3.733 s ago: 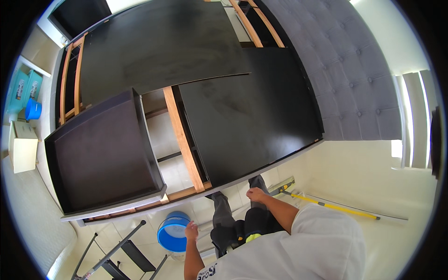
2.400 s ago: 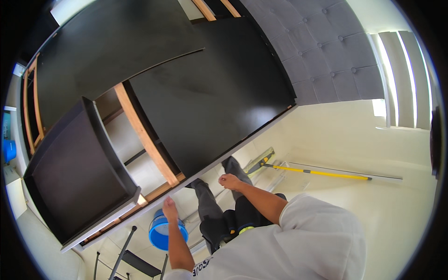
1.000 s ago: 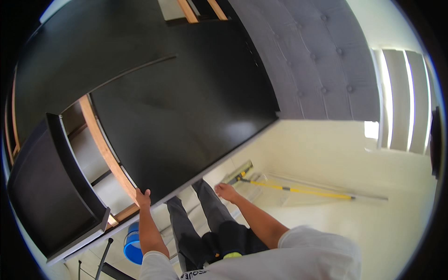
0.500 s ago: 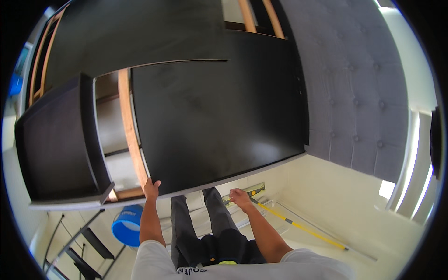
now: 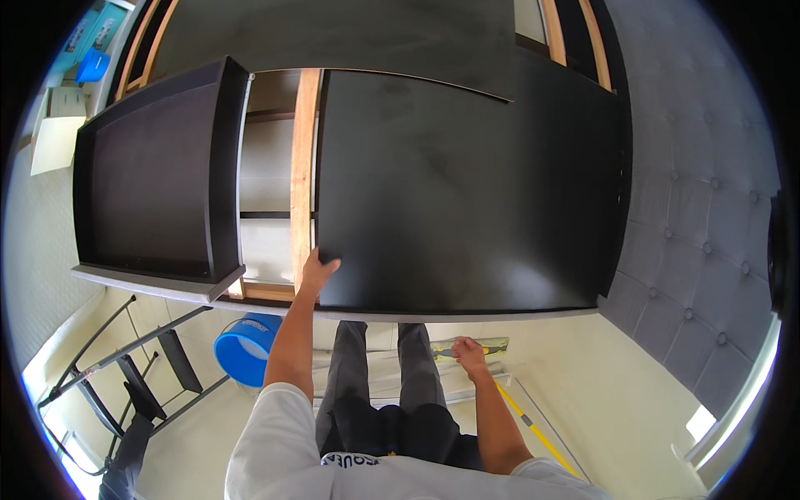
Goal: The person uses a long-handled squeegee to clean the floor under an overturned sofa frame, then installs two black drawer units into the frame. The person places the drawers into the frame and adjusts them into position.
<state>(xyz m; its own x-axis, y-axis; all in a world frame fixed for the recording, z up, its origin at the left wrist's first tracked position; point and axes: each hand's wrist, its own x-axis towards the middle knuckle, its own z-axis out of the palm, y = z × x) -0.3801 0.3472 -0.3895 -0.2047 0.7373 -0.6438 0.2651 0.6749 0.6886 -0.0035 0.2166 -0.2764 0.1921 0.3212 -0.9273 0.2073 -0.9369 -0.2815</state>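
My left hand (image 5: 317,275) is at the near left corner of a large black panel (image 5: 450,200). Its thumb lies over the panel's top face, and the fingers bend around the edge beside a bare wooden slat (image 5: 304,175). The panel rests on a bed base. A second black board (image 5: 350,33) overlaps its far part. My right hand (image 5: 469,354) hangs beyond the base's near edge, above the floor, fingers curled in; no thing shows in it. On the left, a dark drawer (image 5: 150,175) stands in the frame beside the opening with the slat.
A grey tufted headboard (image 5: 700,200) rises on the right. On the floor are a blue bucket (image 5: 242,350), a yellow and black pole (image 5: 542,431) and a black metal ladder (image 5: 150,375). A pale mattress (image 5: 42,242) is at the far left.
My view has turned and shifted, so the bed base sits squarer and farther right in the picture. My left hand stays at the panel's corner; my right hand still hangs with curled fingers.
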